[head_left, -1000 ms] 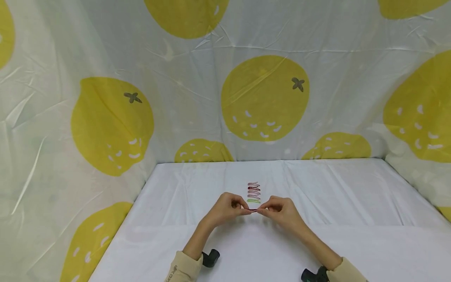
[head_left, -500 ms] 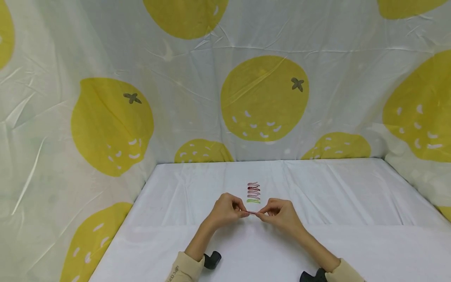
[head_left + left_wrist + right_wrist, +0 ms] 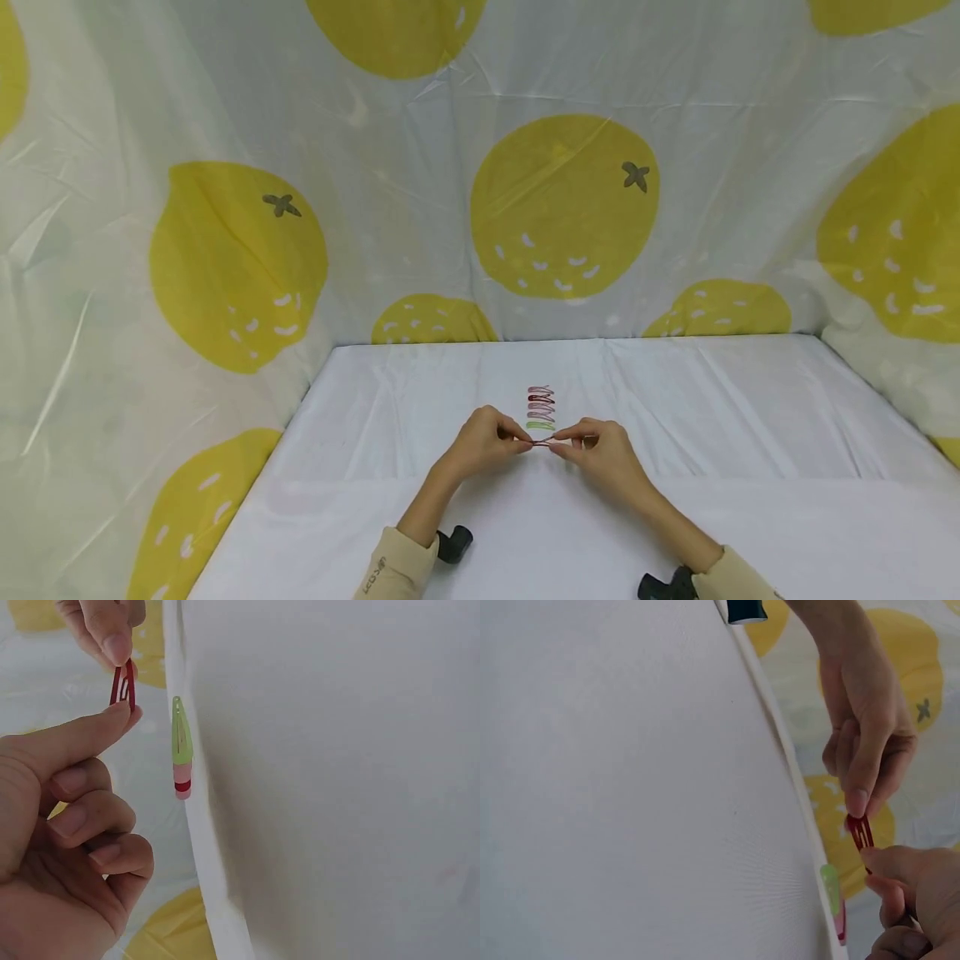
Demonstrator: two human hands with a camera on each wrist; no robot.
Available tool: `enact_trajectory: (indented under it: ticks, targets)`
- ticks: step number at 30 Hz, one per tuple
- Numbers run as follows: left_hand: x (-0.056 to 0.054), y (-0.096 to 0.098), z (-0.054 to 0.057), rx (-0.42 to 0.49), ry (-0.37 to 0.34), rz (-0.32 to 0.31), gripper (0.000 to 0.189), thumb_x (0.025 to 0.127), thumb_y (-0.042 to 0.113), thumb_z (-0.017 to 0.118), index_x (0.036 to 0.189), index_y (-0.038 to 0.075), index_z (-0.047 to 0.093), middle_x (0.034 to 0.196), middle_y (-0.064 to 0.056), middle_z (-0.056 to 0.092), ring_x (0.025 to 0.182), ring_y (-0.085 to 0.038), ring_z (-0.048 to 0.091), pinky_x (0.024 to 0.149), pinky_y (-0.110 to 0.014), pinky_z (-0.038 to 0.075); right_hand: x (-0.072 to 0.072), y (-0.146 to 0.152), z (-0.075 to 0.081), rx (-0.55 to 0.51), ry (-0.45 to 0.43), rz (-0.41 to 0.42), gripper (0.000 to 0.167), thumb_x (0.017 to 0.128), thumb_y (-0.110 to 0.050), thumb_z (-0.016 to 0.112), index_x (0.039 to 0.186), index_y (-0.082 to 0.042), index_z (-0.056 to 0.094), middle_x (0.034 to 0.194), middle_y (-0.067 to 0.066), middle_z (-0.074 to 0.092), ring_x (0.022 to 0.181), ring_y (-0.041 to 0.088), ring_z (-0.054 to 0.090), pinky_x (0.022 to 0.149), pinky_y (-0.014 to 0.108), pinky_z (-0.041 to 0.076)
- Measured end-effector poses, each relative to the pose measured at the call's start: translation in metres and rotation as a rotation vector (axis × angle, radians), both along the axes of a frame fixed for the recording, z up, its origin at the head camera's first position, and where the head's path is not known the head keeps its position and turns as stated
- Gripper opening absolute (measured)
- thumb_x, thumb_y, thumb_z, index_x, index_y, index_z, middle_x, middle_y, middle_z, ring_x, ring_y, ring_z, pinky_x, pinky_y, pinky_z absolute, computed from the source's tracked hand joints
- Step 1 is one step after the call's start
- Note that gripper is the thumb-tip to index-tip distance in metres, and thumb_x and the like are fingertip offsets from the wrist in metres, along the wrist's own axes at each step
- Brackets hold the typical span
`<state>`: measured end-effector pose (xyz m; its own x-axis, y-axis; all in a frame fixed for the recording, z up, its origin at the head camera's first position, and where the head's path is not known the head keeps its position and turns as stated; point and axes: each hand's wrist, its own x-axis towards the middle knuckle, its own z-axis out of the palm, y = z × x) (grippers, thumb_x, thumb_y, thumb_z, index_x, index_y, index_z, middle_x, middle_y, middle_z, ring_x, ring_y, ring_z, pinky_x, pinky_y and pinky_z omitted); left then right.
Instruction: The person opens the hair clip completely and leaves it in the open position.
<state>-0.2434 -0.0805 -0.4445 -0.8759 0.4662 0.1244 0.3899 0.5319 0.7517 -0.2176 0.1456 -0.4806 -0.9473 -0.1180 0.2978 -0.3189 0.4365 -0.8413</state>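
Observation:
A dark red snap hair clip (image 3: 541, 443) stretches between the two hands above the white table. My left hand (image 3: 483, 442) pinches one end between thumb and index finger, its other fingers curled in toward the palm. At the opposite end, my right hand (image 3: 600, 452) grips the clip with thumb and fingertips; there its two strands look spread apart. In the left wrist view, the slim tongue inside the hair clip (image 3: 132, 684) shows. Just beyond the hands, a green hair clip (image 3: 540, 426) lies nearest in a column of several clips.
Behind the green clip lie pink and red hair clips (image 3: 540, 408), stacked in a line away from me. White cloth covers the table (image 3: 712, 533). A curtain (image 3: 405, 208) printed with yellow lemons encloses the back and sides. Black wrist cameras (image 3: 455, 544) sit at both sleeves.
Both hands have shifted slightly away from me since half a second ago, holding the clip throughout. The clip's strands, close together before, now look parted at the right end.

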Motion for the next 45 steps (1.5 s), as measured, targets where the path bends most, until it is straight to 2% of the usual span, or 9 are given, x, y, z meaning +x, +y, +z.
enact_trajectory:
  ticks: [4, 11, 18, 22, 26, 30, 39, 42, 45]
  targets:
    - [-0.008, 0.0, 0.0, -0.028, -0.005, 0.004, 0.004, 0.085, 0.007, 0.083, 0.087, 0.003, 0.084, 0.081, -0.008, 0.078, 0.063, -0.001, 0.052, 0.057, -0.018, 0.042, -0.005, -0.001, -0.001, 0.014, -0.051, -0.014, 0.009, 0.079, -0.015, 0.089, 0.087, -0.016, 0.084, 0.067, -0.004, 0.066, 0.058, 0.005, 0.047, 0.053, 0.021, 0.038]
    - [-0.023, 0.004, -0.007, -0.083, -0.034, 0.063, 0.005, 0.084, 0.01, 0.085, 0.087, 0.007, 0.085, 0.084, -0.005, 0.079, 0.069, -0.002, 0.053, 0.062, -0.019, 0.043, -0.016, -0.005, -0.005, 0.031, -0.118, -0.033, 0.005, 0.081, -0.009, 0.087, 0.079, -0.011, 0.082, 0.072, 0.001, 0.075, 0.057, 0.002, 0.05, 0.053, 0.019, 0.04]
    - [-0.031, 0.008, -0.009, -0.122, -0.04, 0.096, 0.005, 0.081, 0.012, 0.088, 0.084, 0.009, 0.085, 0.08, -0.004, 0.079, 0.069, -0.004, 0.051, 0.059, -0.02, 0.039, -0.021, -0.007, -0.008, 0.07, -0.095, -0.046, 0.005, 0.081, -0.008, 0.086, 0.078, -0.01, 0.082, 0.072, 0.002, 0.075, 0.058, 0.001, 0.051, 0.055, 0.019, 0.04]
    - [-0.033, 0.01, -0.01, -0.14, -0.028, 0.101, 0.005, 0.08, 0.011, 0.089, 0.083, 0.01, 0.085, 0.072, -0.002, 0.076, 0.065, -0.004, 0.048, 0.056, -0.021, 0.035, -0.02, -0.006, -0.011, 0.064, -0.068, -0.054, 0.005, 0.081, -0.008, 0.087, 0.078, -0.01, 0.083, 0.074, 0.002, 0.076, 0.059, 0.001, 0.053, 0.055, 0.019, 0.042]
    - [-0.035, 0.012, -0.011, -0.147, -0.034, 0.096, 0.005, 0.079, 0.012, 0.089, 0.082, 0.011, 0.085, 0.066, 0.002, 0.07, 0.063, -0.004, 0.047, 0.054, -0.02, 0.035, -0.02, -0.005, -0.011, 0.062, -0.082, -0.077, 0.007, 0.08, -0.008, 0.087, 0.076, -0.011, 0.083, 0.074, 0.001, 0.077, 0.06, 0.001, 0.055, 0.055, 0.019, 0.043]
    - [-0.034, 0.013, -0.009, -0.152, -0.048, 0.119, 0.006, 0.079, 0.013, 0.09, 0.081, 0.012, 0.085, 0.062, 0.006, 0.062, 0.061, -0.006, 0.047, 0.053, -0.021, 0.034, -0.022, -0.005, -0.01, 0.071, -0.096, -0.061, 0.005, 0.081, -0.01, 0.087, 0.078, -0.012, 0.083, 0.076, 0.001, 0.078, 0.061, 0.001, 0.057, 0.057, 0.019, 0.044]
    - [-0.032, 0.008, -0.006, -0.132, -0.051, 0.148, 0.008, 0.078, 0.015, 0.09, 0.083, 0.012, 0.085, 0.061, 0.007, 0.057, 0.061, -0.007, 0.045, 0.053, -0.022, 0.032, -0.024, -0.007, -0.008, 0.069, -0.103, -0.052, 0.006, 0.08, -0.01, 0.088, 0.078, -0.013, 0.083, 0.073, -0.001, 0.077, 0.06, 0.003, 0.057, 0.056, 0.02, 0.044]
    - [-0.03, 0.005, -0.006, -0.112, -0.057, 0.142, 0.009, 0.078, 0.015, 0.09, 0.085, 0.011, 0.085, 0.06, 0.008, 0.054, 0.059, -0.007, 0.043, 0.052, -0.021, 0.031, -0.023, -0.006, -0.009, 0.066, -0.119, -0.055, 0.006, 0.08, -0.01, 0.088, 0.078, -0.013, 0.083, 0.072, -0.001, 0.076, 0.061, 0.003, 0.058, 0.057, 0.02, 0.045]
    - [-0.03, 0.004, -0.006, -0.108, -0.047, 0.134, 0.007, 0.08, 0.014, 0.089, 0.085, 0.012, 0.085, 0.062, 0.007, 0.058, 0.058, -0.006, 0.044, 0.052, -0.02, 0.032, -0.022, -0.006, -0.009, 0.061, -0.112, -0.061, 0.006, 0.08, -0.009, 0.087, 0.078, -0.013, 0.083, 0.074, -0.001, 0.077, 0.062, 0.002, 0.058, 0.058, 0.02, 0.045]
